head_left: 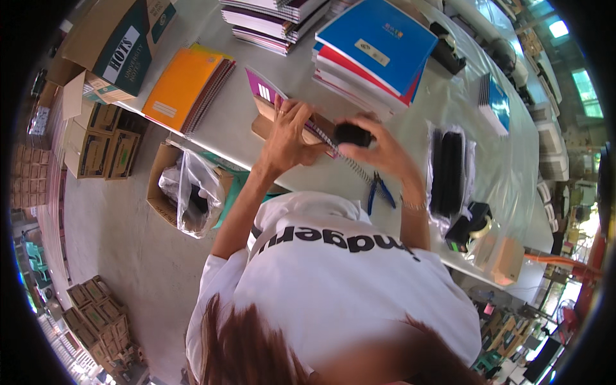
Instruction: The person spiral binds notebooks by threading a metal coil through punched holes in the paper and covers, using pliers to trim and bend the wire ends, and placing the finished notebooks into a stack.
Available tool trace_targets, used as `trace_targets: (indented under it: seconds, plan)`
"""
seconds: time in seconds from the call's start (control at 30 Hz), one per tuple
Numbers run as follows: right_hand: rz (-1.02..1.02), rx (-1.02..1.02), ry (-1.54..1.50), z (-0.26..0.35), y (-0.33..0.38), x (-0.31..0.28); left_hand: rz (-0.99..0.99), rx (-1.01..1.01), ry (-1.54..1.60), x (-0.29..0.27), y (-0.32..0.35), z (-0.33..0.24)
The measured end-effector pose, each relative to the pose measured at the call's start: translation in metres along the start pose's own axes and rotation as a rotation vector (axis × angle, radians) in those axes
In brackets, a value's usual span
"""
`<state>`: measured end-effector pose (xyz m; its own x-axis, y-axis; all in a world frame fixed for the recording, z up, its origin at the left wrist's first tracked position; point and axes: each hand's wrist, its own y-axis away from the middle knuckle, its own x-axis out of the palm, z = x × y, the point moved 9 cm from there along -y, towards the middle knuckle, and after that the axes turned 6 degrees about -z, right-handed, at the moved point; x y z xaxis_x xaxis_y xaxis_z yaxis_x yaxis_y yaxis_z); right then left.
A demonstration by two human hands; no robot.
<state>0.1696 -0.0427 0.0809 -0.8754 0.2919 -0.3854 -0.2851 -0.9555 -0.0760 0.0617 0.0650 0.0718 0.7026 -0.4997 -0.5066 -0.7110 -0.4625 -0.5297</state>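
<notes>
The spiral-bound notebook (pixel 301 125) is lying on the pale surface (pixel 256 109) near its front edge, its long axis running diagonally from upper left to lower right, with the wire spine trailing toward the lower right. Its cover is showing purple at the upper-left corner, over a brown backing board. The left hand (pixel 287 133) is pressing flat on the notebook, fingers spread, not closing around anything. The right hand (pixel 378 151) is closing its grip on a small black tool (pixel 351 134) held against the spine. Both hands are covering most of the notebook, so the cover and the tool's shape are hard to make out. Blue-handled pliers (pixel 380 191) are lying just beside the right wrist, and stacks of orange notebooks (pixel 183 86) and blue notebooks (pixel 378 42) are sitting farther back.
</notes>
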Motion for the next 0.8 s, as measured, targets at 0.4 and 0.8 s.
trace_targets:
  seconds: [0.4, 0.8]
  plan:
    - [-0.146, 0.108, 0.015, -0.040, -0.019, 0.001, 0.035, -0.040, -0.100, -0.002, -0.003, 0.000]
    - [-0.040, 0.044, -0.065, -0.035, -0.025, 0.008, -0.144, -0.009, -0.291, -0.026, -0.004, 0.018]
